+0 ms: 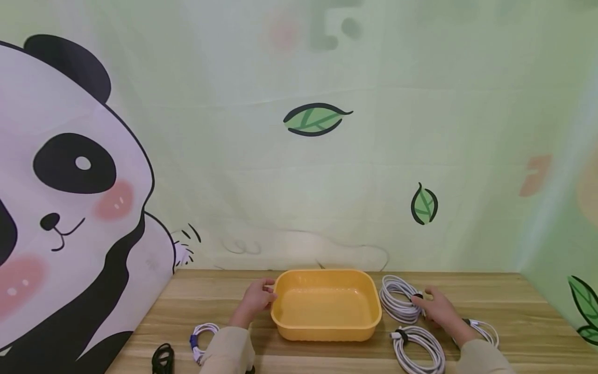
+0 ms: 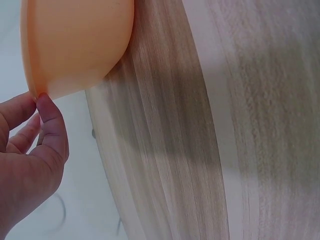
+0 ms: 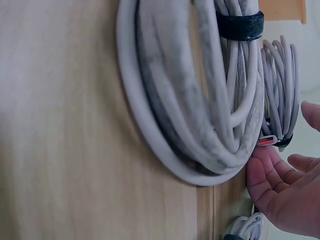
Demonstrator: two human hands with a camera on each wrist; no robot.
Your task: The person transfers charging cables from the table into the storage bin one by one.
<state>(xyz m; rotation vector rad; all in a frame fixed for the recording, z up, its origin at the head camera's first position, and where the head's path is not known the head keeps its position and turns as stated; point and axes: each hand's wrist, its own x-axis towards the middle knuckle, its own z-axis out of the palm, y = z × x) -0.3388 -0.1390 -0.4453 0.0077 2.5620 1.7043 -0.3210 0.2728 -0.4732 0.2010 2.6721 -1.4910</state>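
Observation:
With thumb and finger my left hand (image 1: 256,300) pinches the left rim of a yellow plastic basin (image 1: 327,334); the left wrist view shows this hand (image 2: 37,150) at the basin's edge (image 2: 75,45). My right hand (image 1: 438,307) is at the right side of a coiled white cable (image 1: 387,300) bound by a black strap. In the right wrist view, its fingertips (image 3: 257,167) touch that coil (image 3: 285,85) beside a plug with a red-orange inside, and the thumb stands apart. A second strapped white coil (image 1: 435,349) lies nearer, large in the right wrist view.
Right of my right wrist lies a smaller white cable coil (image 1: 490,332). On the left are a white cable with a blue strap (image 1: 207,327) and a black cable bundle (image 1: 163,358). A printed panda backdrop (image 1: 243,182) rises behind the wooden table (image 1: 528,332).

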